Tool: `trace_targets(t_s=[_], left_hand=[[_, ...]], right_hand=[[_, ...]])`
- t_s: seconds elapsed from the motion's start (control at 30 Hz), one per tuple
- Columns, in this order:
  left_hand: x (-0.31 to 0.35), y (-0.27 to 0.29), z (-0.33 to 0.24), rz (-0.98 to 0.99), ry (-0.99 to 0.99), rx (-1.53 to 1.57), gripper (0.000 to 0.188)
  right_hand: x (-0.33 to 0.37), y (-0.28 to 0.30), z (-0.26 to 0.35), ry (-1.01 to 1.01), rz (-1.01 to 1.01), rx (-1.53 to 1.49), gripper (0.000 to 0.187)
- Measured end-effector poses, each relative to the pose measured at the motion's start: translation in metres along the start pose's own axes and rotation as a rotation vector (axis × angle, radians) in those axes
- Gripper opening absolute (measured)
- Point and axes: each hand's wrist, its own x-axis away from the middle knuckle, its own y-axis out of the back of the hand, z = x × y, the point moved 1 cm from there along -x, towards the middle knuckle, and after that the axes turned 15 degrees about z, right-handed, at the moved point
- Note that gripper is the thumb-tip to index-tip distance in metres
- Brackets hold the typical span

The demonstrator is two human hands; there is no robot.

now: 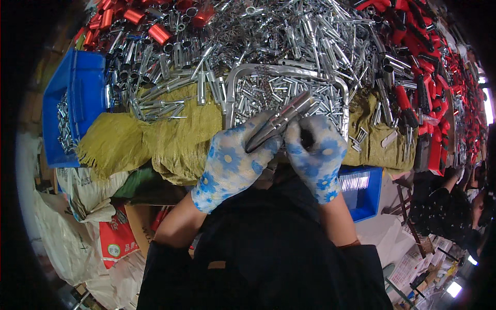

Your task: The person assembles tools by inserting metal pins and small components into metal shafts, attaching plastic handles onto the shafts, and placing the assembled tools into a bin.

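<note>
Both hands wear white gloves printed with blue flowers. My left hand (233,163) grips a shiny metal tube (281,120) that points up and to the right. My right hand (315,152) closes around the lower end of the same tube, fingers curled over it. The two hands meet at the near edge of a metal tray (235,77) filled with several small silver pins.
The table is covered by yellow-green sacking (165,134) and heaps of silver tubes (289,36). Red handles (429,57) pile up at the right, red tubes (155,31) at the far left. A blue bin (77,88) stands left, another blue bin (364,191) below right. Sacks (77,227) lie lower left.
</note>
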Motion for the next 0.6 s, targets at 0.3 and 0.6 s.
trace_targets(t_s=[0.3,0.6], left_hand=[[-0.012,-0.005,-0.018,0.2,0.061,0.3,0.039],[-0.051,-0.011,0.012,0.211,-0.119,-0.393,0.018]], right_hand=[[0.018,-0.009,-0.024,-0.389,0.085,-1.433,0.039],[0.011,0.016,-0.059,-0.439,-0.32,-1.594,0.048]])
